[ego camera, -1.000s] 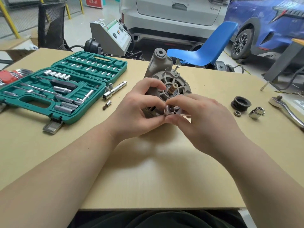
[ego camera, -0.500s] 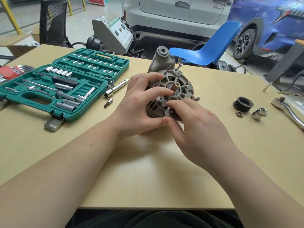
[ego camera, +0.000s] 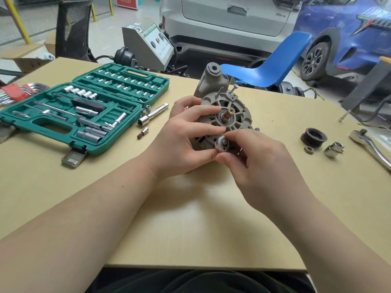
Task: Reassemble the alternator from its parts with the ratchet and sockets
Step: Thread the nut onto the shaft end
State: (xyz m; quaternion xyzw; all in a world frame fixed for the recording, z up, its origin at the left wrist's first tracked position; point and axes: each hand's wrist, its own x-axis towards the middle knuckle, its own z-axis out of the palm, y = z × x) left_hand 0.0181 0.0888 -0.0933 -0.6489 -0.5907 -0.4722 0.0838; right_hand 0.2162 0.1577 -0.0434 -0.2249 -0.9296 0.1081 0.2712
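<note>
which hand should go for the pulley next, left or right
Right, probably. The black pulley lies on the table to the right of the alternator, nearer the right hand. That hand would first have to set down the small socket. The left hand steadies the housing.

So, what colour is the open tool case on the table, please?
Dark green, the tool case with silver sockets inside; the head view, the only one, shows it clearly.
</note>
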